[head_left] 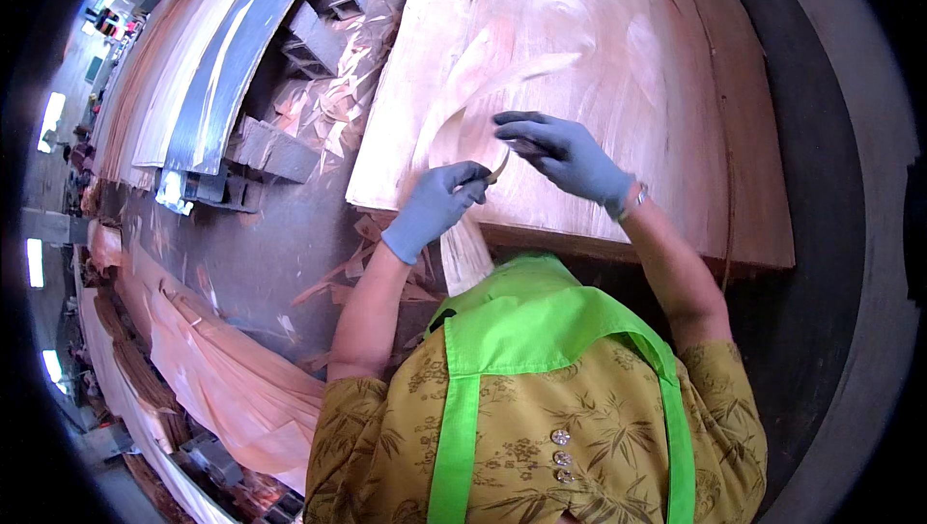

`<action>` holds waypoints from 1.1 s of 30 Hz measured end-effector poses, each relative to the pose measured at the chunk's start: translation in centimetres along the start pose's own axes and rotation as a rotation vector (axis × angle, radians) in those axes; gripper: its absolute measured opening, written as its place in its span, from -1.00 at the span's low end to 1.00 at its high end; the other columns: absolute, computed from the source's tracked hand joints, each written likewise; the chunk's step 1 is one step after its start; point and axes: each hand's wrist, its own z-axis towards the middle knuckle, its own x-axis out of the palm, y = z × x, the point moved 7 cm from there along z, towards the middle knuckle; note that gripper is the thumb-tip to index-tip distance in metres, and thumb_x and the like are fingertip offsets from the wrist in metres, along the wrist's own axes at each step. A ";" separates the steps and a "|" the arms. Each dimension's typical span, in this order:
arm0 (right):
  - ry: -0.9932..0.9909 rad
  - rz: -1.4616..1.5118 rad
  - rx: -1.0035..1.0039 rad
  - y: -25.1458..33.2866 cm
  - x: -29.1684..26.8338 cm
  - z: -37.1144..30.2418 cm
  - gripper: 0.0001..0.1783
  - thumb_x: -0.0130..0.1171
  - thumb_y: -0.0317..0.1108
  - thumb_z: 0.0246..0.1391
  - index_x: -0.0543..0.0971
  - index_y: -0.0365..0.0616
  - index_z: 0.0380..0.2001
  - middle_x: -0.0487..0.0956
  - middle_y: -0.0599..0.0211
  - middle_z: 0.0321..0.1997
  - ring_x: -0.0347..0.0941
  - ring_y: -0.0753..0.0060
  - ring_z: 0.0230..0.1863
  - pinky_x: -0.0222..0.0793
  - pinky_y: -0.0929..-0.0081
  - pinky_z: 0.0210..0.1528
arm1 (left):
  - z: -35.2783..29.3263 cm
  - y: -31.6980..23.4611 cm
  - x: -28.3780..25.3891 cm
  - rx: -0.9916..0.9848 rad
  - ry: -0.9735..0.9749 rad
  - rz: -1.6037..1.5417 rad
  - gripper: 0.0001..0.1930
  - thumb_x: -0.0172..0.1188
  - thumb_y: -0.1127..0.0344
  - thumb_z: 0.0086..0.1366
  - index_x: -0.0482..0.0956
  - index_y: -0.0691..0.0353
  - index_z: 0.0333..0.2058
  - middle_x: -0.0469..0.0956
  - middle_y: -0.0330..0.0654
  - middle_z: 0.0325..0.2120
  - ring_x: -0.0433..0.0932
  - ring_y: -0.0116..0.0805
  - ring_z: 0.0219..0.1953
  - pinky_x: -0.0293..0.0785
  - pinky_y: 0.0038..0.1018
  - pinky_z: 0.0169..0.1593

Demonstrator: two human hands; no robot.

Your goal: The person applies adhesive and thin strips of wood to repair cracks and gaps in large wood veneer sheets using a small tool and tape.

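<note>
My left hand [439, 205], in a grey-blue glove with dark fingertips, is closed on a short, curved, yellowish strip [499, 169]. The strip sticks up from between thumb and fingers. My right hand [570, 159], gloved alike, hovers just right of the strip's upper end, its fingers stretched out to the left. Whether it touches the strip I cannot tell. Beneath both hands lies a thick stack of pale wood veneer sheets [618, 70]. A long narrow veneer piece [464, 255] hangs below my left hand at the stack's near edge. Another thin curved sliver [526, 71] lies on the top sheet.
Veneer scraps [333, 104] litter the floor to the left, by several grey blocks [275, 149]. Another sheet stack [208, 70] rests far left, its top partly dark and shiny. Long loose veneer sheets [227, 360] lie at the near left.
</note>
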 end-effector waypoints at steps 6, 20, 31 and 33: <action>0.357 -0.005 0.155 -2.1 1.9 0.7 -0.75 0.15 -0.29 0.02 0.56 -0.13 -0.22 0.59 0.22 -0.38 0.48 0.34 -0.41 0.38 0.47 -0.28 | -2.0 -3.3 -1.3 0.082 -0.135 0.248 -0.78 0.09 0.34 0.17 0.53 0.36 -0.26 0.51 -0.22 -0.55 0.46 -0.55 -0.45 0.40 -0.56 -0.32; 0.141 0.566 0.728 -5.7 5.0 -6.1 -0.82 0.18 -0.34 0.04 0.56 -0.28 -0.42 0.50 0.49 -0.57 0.33 0.72 -0.54 0.24 0.71 -0.50 | -2.1 -1.7 -4.1 0.092 -0.622 0.030 -0.88 0.06 0.40 0.11 0.53 0.30 -0.48 0.49 -0.22 -0.61 0.43 -0.50 -0.47 0.35 -0.54 -0.30; -0.480 0.867 1.125 -13.7 3.4 -21.1 -0.82 0.13 -0.26 0.07 0.53 -0.15 -0.40 0.40 0.51 -0.67 0.19 0.68 -0.73 0.04 0.69 -0.70 | -12.5 21.4 -2.2 -0.172 0.575 0.928 -0.69 0.06 0.06 0.12 0.60 0.16 -0.39 0.57 0.03 -0.43 0.55 0.00 -0.39 0.47 -0.20 -0.26; -0.623 0.822 1.177 -15.3 3.4 -24.5 -0.83 0.14 -0.27 0.06 0.53 -0.15 -0.41 0.40 0.49 -0.67 0.22 0.63 -0.72 0.06 0.66 -0.70 | -12.8 20.8 -1.5 -0.128 0.676 0.934 -0.69 0.09 0.05 0.10 0.60 0.16 -0.37 0.57 0.02 -0.43 0.55 0.01 -0.39 0.45 -0.21 -0.27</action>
